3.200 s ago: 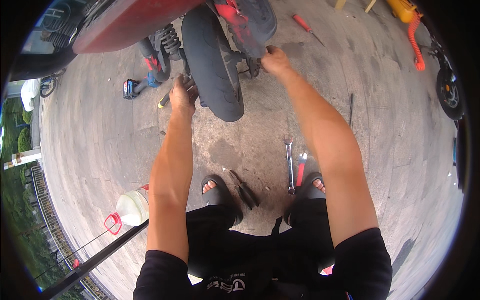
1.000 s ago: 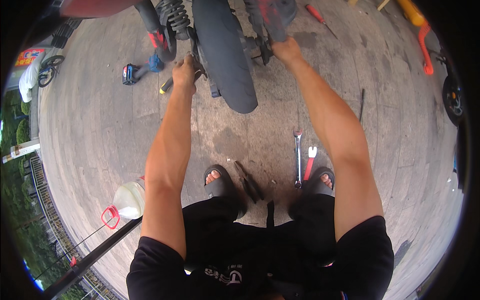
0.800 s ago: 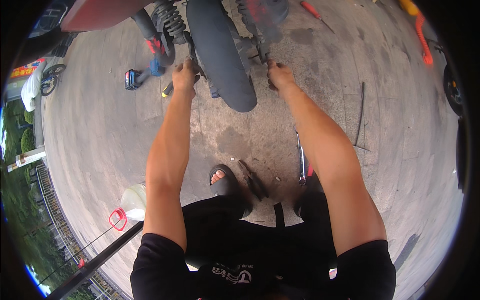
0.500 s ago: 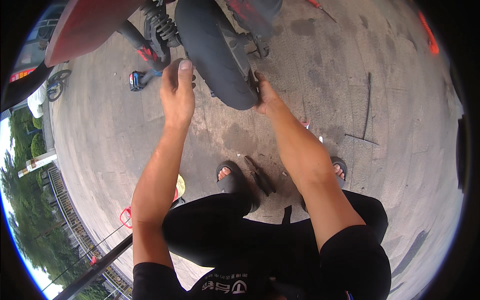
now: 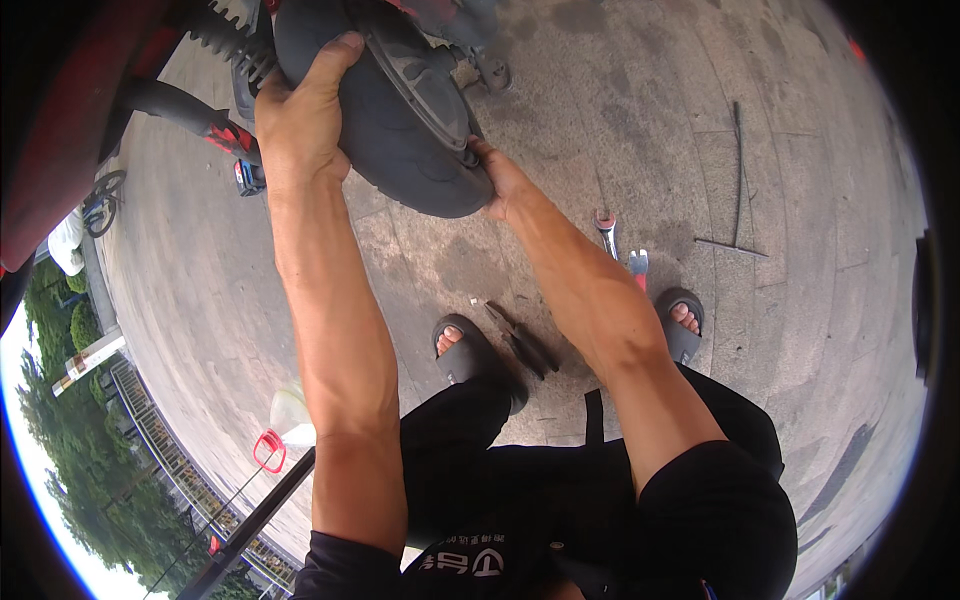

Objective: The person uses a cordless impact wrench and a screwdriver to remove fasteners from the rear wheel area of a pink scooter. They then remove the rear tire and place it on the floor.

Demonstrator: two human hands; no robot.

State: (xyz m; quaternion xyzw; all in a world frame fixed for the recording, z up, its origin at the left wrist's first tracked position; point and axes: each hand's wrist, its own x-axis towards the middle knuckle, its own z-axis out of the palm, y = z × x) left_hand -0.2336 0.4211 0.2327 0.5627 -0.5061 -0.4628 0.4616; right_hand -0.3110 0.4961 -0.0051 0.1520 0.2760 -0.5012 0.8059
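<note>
The left hand clasps a black rubber-tyred wheel, the right hand its lower-right edge, well apart. The wheel tilts over grey stone paving beside a dark coil spring, seemingly not yet free.

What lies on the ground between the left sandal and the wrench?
Dark-handled pliers, in the head view; the right forearm hides part of the wrench.

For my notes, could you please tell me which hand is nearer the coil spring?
The left hand, beside the coil spring; the right hand is farther, at the lower end of the tyre.
</note>
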